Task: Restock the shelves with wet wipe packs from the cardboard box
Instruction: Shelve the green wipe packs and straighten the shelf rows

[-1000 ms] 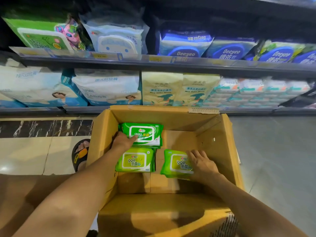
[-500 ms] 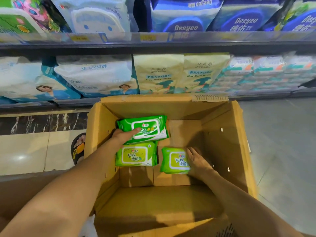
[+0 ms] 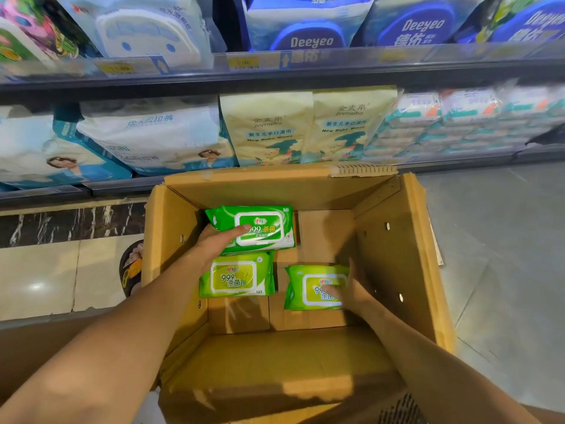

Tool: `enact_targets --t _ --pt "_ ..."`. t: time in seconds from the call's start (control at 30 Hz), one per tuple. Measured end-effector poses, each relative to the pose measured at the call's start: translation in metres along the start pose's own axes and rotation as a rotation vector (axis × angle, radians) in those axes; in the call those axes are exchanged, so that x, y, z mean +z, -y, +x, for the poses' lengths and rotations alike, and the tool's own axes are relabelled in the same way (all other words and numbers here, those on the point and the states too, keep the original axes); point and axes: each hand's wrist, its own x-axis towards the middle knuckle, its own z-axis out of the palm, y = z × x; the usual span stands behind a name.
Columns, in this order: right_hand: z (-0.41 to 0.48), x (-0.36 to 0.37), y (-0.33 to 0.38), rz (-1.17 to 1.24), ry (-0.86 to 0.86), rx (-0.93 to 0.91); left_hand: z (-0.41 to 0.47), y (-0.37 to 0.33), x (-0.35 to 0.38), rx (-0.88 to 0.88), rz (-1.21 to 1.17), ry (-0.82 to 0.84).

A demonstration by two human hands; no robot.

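An open cardboard box [image 3: 406, 240] stands on the floor before the shelves. Three green wet wipe packs are inside it. My left hand [image 3: 218, 243] grips the far dark green pack [image 3: 263, 223] at its left end, thumb across the top, and holds it lifted off the box bottom. A lighter green pack [image 3: 235, 278] lies flat below it. My right hand [image 3: 348, 290], blurred, grips the right edge of the third pack [image 3: 308, 287], thumb over its label.
The lower shelf [image 3: 275, 175] just behind the box holds diaper bags, two cream baby wipe bags [image 3: 308, 127] and stacked white wipe packs at the right. The upper shelf carries blue Deeyeo bags [image 3: 305, 22]. Grey tiled floor lies to the right of the box.
My left hand has closed on the far dark green pack and raised it off the box bottom. My right hand has taken hold of the right pack. The view has moved closer to the shelves.
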Motion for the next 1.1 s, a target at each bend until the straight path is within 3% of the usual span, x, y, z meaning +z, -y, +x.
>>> enact_targets --t 0.23,0.5,0.63,0.87,1.1 --pt "0.01 -0.008 -0.007 0.24 0.019 0.281 -0.006 0.003 0.004 0.051 -0.001 -0.064" --pt "0.016 -0.012 -0.027 0.375 0.165 0.321 -0.004 0.005 0.001 0.103 0.01 -0.077" --pt "-0.003 -0.004 0.001 0.331 0.153 0.299 -0.011 0.005 -0.002 0.136 0.015 -0.078" --pt "0.005 0.008 -0.002 0.247 -0.042 0.113 -0.044 -0.008 -0.02 0.22 0.034 -0.08" --pt "-0.051 -0.019 0.044 0.255 -0.147 0.0 -0.089 -0.022 -0.033 0.335 0.005 -0.057"
